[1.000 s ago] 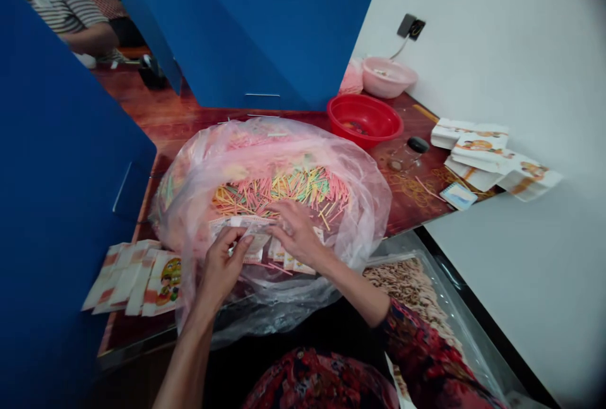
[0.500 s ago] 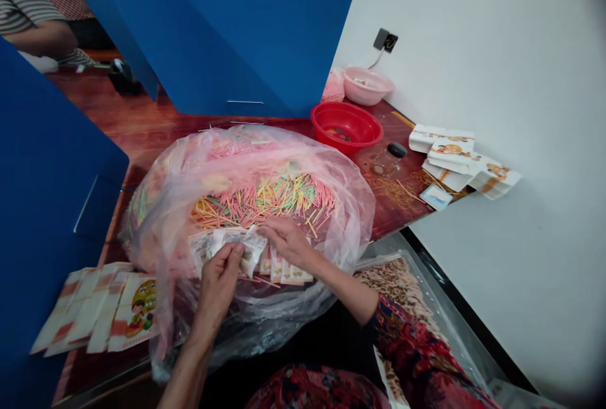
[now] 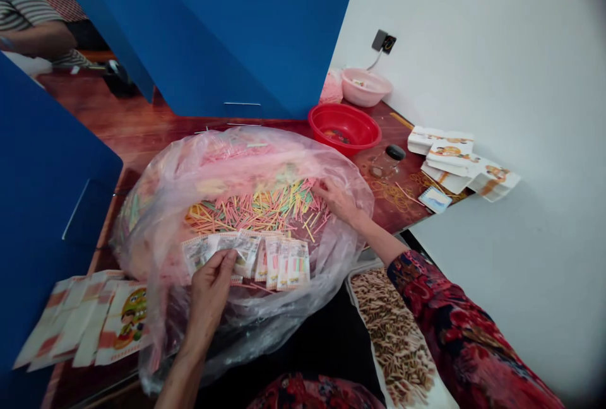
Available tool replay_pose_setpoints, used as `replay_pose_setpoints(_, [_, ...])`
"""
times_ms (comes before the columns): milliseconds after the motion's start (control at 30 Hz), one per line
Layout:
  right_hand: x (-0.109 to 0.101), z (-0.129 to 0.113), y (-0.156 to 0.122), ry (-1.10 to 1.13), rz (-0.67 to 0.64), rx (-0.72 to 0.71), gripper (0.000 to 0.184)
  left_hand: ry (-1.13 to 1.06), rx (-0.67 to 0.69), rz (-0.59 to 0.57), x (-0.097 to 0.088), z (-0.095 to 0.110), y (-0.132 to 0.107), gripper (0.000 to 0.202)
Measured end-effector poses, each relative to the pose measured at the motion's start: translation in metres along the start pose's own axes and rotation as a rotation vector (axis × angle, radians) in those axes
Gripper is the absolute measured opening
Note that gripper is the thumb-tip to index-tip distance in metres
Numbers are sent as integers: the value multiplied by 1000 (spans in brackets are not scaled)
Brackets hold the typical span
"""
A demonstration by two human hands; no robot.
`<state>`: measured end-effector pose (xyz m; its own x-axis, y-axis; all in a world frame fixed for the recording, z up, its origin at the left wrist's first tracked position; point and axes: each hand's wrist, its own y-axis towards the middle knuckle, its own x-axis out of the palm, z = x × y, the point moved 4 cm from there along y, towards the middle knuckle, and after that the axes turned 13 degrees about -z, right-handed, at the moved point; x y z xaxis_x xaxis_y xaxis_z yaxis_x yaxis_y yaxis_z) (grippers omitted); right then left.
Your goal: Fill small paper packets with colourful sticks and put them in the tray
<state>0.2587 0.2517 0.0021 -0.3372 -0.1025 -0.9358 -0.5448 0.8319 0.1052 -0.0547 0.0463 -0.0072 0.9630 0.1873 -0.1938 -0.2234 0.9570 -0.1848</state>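
My left hand (image 3: pixel 212 283) is closed, thumb against fingers, on the edge of a small clear-fronted packet (image 3: pixel 247 254). That packet lies in a row with several like it; the ones on the right (image 3: pixel 296 264) show coloured sticks inside. My right hand (image 3: pixel 337 199) is at the right end of a heap of thin pink, yellow and green sticks (image 3: pixel 250 207). Its fingers are curled together among the sticks, and what they pinch is hidden. Heap and packets lie within the opening of a large clear plastic bag (image 3: pixel 165 175).
Stacks of printed packets lie at left (image 3: pixel 120 320) and right (image 3: pixel 449 150). Behind the bag stand a red basin (image 3: pixel 344 124), a pink basin (image 3: pixel 365 87) and a jar (image 3: pixel 388 160). Blue partitions (image 3: pixel 213 30) border the table. A tub of brown pieces (image 3: pixel 398 333) sits below right. A co-worker's arm (image 3: pixel 40 40) shows far left.
My right hand has left the packet and moved up and right to the stick heap. My left hand stays at the packet, which now lies flatter in the row.
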Motion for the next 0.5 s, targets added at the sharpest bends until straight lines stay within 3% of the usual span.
replay_pose_setpoints(100, [4,0,10,36,-104,-135,25,2,-2,11,-1,0,1,38])
replay_pose_setpoints(267, [1,8,19,205,-189,-153,18,-2,-8,-3,-1,0,1,37])
replay_pose_setpoints(500, [-1,1,22,230,-179,-340,29,-27,-16,10,-1,-2,-1,37])
